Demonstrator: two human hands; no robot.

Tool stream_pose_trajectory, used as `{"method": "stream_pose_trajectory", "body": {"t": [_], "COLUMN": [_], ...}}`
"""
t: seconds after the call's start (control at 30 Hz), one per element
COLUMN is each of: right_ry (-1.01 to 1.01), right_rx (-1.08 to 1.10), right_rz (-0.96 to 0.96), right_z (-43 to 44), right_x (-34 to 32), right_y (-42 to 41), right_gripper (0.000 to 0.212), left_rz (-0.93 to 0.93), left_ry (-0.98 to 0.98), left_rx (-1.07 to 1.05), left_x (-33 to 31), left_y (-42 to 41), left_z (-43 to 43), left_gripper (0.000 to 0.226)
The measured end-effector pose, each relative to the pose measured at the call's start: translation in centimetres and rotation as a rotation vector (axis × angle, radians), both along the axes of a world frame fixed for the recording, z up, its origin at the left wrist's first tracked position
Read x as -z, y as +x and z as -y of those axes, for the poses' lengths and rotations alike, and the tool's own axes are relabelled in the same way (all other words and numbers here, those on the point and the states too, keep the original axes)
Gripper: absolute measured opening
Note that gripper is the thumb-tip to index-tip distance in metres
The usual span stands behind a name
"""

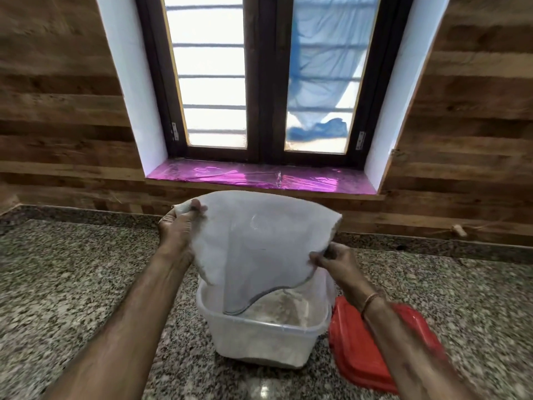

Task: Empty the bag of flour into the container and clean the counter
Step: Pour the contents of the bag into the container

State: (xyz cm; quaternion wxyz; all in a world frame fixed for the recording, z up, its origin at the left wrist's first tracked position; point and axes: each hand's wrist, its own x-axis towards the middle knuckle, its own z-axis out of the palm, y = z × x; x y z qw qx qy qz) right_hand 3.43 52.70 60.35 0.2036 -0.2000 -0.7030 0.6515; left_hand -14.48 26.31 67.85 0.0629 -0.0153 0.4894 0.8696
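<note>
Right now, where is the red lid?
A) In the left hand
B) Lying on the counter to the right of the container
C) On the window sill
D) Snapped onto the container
B: the red lid lies flat on the counter just right of the open container, partly hidden under the right forearm.

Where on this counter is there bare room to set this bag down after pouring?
Widest bare patch: the speckled granite counter left of the clear plastic container. Another lies right of the red plastic lid. Crowded in the middle: the left hand and right hand hold the translucent white plastic bag over the container, lid close beside it.
</note>
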Motion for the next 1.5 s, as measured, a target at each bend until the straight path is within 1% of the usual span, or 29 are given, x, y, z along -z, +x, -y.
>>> {"method": "stream_pose_trajectory", "body": {"t": [0.07,0.13,0.23,0.3,0.37,0.4,0.47,0.5,0.57,0.63,0.67,0.73,0.83,0.9,0.97,1.0,1.13,1.23,1.3,1.4,1.5], "right_ry": [0.004,-0.015,-0.033,-0.046,-0.077,-0.081,-0.014,0.023,0.038,-0.008,-0.038,-0.052,0.03,0.085,0.06,0.048,0.054,0.049,0.082,0.109,0.14], "right_rx": [0.072,0.1,0.056,0.058,0.04,0.004,-0.07,-0.063,0.06,0.166,0.184,0.128,-0.043,0.017,0.129,0.157,0.17,0.17,0.163,0.161,0.131], "right_rz": [-0.065,-0.145,-0.228,-0.217,-0.175,-0.134,-0.026,0.002,-0.002,-0.058,-0.088,-0.099,0.028,0.052,0.028,0.017,0.006,0.012,0.036,0.074,0.139], "right_z": [-0.8,-1.4,-1.5,-1.5,-1.7,-1.5,-0.7,-0.5,-1.0,-2.1,-2.5,-2.7,-1.0,-0.6,-0.9,-1.0,-0.1,1.6,3.4,7.5,13.0], "right_x": [-1.1,-3.5,-5.9,-5.9,-4.7,-3.7,-1.6,-0.6,0.3,-0.3,-0.8,-1.2,-0.5,0.3,-0.4,-1.0,-3.7,-4.6,-4.8,-4.7,-4.2], "right_y": [-0.4,-0.9,-1.6,-1.8,-1.5,-1.3,-0.6,-0.4,-0.8,-1.3,-1.5,-1.8,-1.9,-2.4,-2.7,-3.0,-4.5,-6.6,-8.2,-11.4,-15.6], "right_gripper": [0.015,0.014,0.01,0.007,0.005,0.008,0.016,0.018,0.016,0.011,0.009,0.012,0.028,0.021,0.009,0.006,0.002,0.003,0.004,0.006,0.008], "left_rz": [-0.043,-0.123,-0.113,-0.103,-0.142,-0.165,-0.196,-0.205,-0.195,-0.177,-0.167,-0.144,-0.086,-0.062,-0.04,-0.029,-0.025,-0.014,0.009,0.025,0.039], "left_ry": [-0.05,-0.177,-0.384,-0.437,-0.43,-0.404,-0.339,-0.32,-0.282,-0.259,-0.249,-0.234,-0.227,-0.226,-0.222,-0.214,-0.194,-0.182,-0.194,-0.25,-0.344], "left_rx": [-0.019,0.073,0.29,0.285,0.206,0.187,0.182,0.174,0.151,0.14,0.137,0.121,0.091,0.073,0.062,0.065,0.114,0.126,0.119,0.113,0.1], "left_x": [0.2,1.7,5.7,7.3,7.2,6.7,5.5,5.0,4.3,4.0,4.0,4.0,4.6,4.7,4.7,4.6,4.1,4.5,4.8,5.6,7.9], "left_y": [0.0,0.7,2.4,2.6,2.0,1.7,1.1,0.9,0.3,-0.3,-0.5,-0.9,-1.8,-2.8,-4.0,-4.6,-7.6,-10.5,-12.5,-16.0,-20.1], "left_z": [0.6,1.3,1.7,1.6,1.5,1.4,1.2,1.3,1.4,1.6,1.6,1.3,1.1,1.4,1.9,2.1,3.2,5.1,7.1,11.7,17.5], "left_gripper": [0.016,0.006,0.019,0.019,0.012,0.011,0.01,0.01,0.01,0.014,0.015,0.015,0.014,0.012,0.013,0.014,0.01,0.011,0.013,0.012,0.014]}}
